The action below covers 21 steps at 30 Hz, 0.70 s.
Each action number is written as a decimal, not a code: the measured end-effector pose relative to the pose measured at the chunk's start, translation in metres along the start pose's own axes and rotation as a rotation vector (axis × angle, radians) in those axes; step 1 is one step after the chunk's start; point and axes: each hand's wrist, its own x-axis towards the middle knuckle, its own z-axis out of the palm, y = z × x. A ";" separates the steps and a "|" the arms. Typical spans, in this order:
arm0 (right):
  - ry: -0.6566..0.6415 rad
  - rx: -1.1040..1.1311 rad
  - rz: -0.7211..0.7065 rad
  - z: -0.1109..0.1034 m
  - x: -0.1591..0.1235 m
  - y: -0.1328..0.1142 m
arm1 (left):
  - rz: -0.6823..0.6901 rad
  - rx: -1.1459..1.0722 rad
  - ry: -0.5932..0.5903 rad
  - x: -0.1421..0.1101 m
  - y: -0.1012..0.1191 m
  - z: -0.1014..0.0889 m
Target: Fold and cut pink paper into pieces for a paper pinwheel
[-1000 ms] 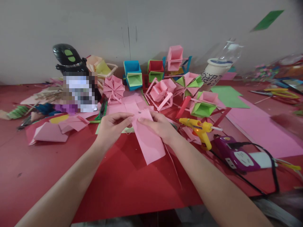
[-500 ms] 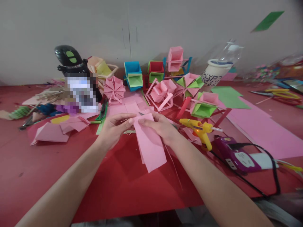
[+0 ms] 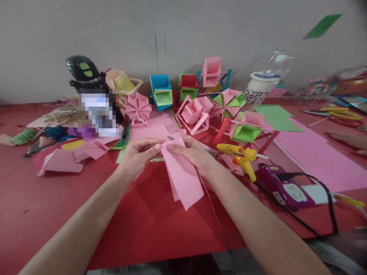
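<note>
Above the red table's near part I hold a folded pink paper strip (image 3: 183,175), its lower ends hanging toward me and slightly apart. My right hand (image 3: 196,154) grips the strip's top end, thumb on the front and fingers behind it. My left hand (image 3: 140,154) pinches at the strip's upper left corner with thumb and index finger. A thin thread-like strand (image 3: 210,202) hangs below my right hand. Behind the hands lie more pink paper pieces (image 3: 157,130) and a green-handled cutter (image 3: 124,133).
A yellow glue gun (image 3: 239,154) with its light on lies right of my hands, beside a purple power strip (image 3: 283,187) with a black cable. Folded paper models (image 3: 192,110) line the back. Pink sheets (image 3: 318,152) and scissors (image 3: 341,113) are on the right; a phone (image 3: 100,114) stands left.
The lower end of the pink strip has swung slightly to the right. Both hands keep nearly the same place and grip. Another person's hand has come in at the right edge.
</note>
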 end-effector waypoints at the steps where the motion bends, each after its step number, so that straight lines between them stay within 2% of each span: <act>1: -0.001 0.003 0.000 0.000 0.000 0.000 | 0.000 0.001 0.003 0.000 0.000 0.000; 8: 0.006 -0.008 -0.024 -0.003 0.002 0.002 | -0.020 0.060 0.015 0.001 -0.001 -0.001; 15: 0.052 -0.019 -0.060 -0.003 0.002 0.002 | 0.091 0.220 0.022 0.001 0.000 -0.003; 21: 0.094 -0.102 -0.132 -0.004 0.000 0.000 | 0.086 0.180 0.002 -0.002 0.004 0.000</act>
